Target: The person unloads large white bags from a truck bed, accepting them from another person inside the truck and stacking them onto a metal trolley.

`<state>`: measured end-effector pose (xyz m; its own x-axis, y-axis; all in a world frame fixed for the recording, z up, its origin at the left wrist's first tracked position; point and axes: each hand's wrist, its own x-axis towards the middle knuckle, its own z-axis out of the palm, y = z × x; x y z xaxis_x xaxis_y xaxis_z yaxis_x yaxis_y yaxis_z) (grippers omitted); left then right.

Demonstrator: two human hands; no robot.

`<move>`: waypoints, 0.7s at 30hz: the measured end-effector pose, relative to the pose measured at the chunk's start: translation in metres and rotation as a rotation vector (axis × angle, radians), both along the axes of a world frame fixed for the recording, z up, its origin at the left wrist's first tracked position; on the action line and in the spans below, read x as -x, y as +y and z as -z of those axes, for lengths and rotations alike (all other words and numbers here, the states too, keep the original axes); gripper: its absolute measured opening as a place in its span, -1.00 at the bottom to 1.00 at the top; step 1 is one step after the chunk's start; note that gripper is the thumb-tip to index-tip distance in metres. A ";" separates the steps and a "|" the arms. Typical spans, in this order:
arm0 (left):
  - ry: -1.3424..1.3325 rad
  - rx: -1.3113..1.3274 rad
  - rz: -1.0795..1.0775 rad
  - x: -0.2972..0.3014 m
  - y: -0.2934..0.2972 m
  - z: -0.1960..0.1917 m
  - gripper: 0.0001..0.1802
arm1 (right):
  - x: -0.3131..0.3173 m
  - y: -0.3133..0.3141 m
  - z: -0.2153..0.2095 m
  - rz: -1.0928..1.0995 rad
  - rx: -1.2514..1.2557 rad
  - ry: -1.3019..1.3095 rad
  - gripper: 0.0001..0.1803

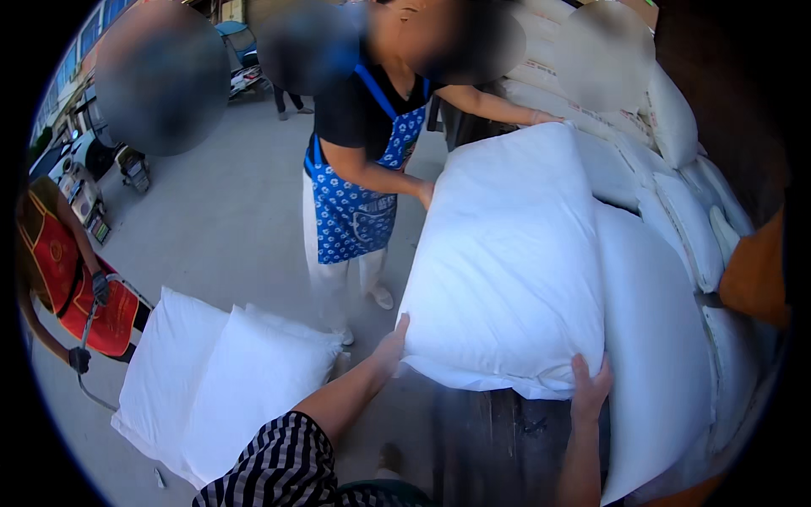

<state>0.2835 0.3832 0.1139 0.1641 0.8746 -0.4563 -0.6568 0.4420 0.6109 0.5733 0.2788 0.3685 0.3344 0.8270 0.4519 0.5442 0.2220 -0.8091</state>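
A: Item one: sack (507,262). Location?
B: White, plump, one piece. Lies lengthwise between the wearer and a co-worker (359,160), overlapping the stack (655,355) at right. Resting or lifted clear: cannot tell.
A: Left hand (393,345)?
B: Holding the sack's near left corner; some fingers hidden.
A: Right hand (591,384)?
B: Holding the near right corner, thumb side up. Hands set wide, probably because a soft load sags between narrow grips.
A: Far end?
B: Co-worker, one hand at the left edge, the other at the far edge. Two at opposite ends, presumably to share weight and keep it level.
A: Item two?
B: Pair of sacks (253,389), lower left, leaning together. Support beneath: cannot tell.
A: Beside them?
B: Person in red apron (63,262), gloved, gripping a bent metal handle (89,324), perhaps to steady whatever it belongs to.
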 end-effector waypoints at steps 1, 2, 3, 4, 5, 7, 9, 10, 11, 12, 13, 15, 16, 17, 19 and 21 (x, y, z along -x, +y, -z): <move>0.008 -0.020 -0.012 -0.005 -0.010 -0.027 -0.25 | -0.004 -0.006 0.017 0.051 0.001 -0.017 -0.51; -0.012 -0.014 -0.022 0.004 -0.021 -0.028 -0.26 | 0.000 -0.008 0.035 0.067 0.005 -0.028 -0.46; -0.034 -0.004 -0.032 0.008 -0.030 -0.025 -0.27 | 0.002 -0.013 0.039 0.053 0.101 0.000 -0.38; -0.079 -0.039 -0.072 0.011 -0.039 -0.026 -0.27 | 0.016 -0.019 0.037 0.071 0.085 0.004 -0.39; -0.118 -0.065 -0.098 0.013 -0.051 -0.024 -0.26 | 0.028 -0.026 0.043 0.104 0.081 0.012 -0.41; -0.014 0.010 -0.024 0.009 -0.062 -0.027 -0.26 | -0.017 -0.009 0.091 -0.077 -0.196 -0.138 -0.46; 0.014 0.068 -0.061 0.009 -0.083 -0.043 -0.24 | 0.030 -0.038 0.054 0.037 -0.058 -0.189 -0.50; -0.004 0.095 -0.097 0.008 -0.097 -0.048 -0.23 | 0.029 -0.035 0.055 0.025 -0.030 -0.140 -0.46; -0.022 0.109 -0.121 0.009 -0.114 -0.048 -0.22 | 0.018 -0.043 0.060 0.025 -0.012 -0.092 -0.43; -0.105 0.069 -0.137 0.009 -0.129 -0.030 -0.19 | 0.005 -0.056 0.067 0.030 0.007 -0.045 -0.39; -0.072 0.079 -0.181 0.017 -0.152 -0.028 -0.21 | 0.000 -0.074 0.070 0.046 0.031 0.002 -0.35; -0.005 0.105 -0.263 0.039 -0.214 -0.030 -0.23 | 0.003 -0.111 0.074 0.071 0.074 0.064 -0.33; 0.091 0.177 -0.269 0.057 -0.250 -0.031 -0.18 | 0.017 -0.134 0.081 0.044 0.113 0.066 -0.34; 0.228 0.207 -0.245 0.076 -0.278 -0.026 -0.15 | 0.038 -0.154 0.085 0.006 0.148 0.061 -0.35; 0.407 0.244 -0.208 0.130 -0.335 -0.018 -0.09 | 0.088 -0.206 0.101 -0.096 0.243 0.052 -0.38; 0.463 0.210 -0.164 0.202 -0.405 -0.017 -0.12 | 0.139 -0.270 0.123 -0.145 0.391 0.042 -0.41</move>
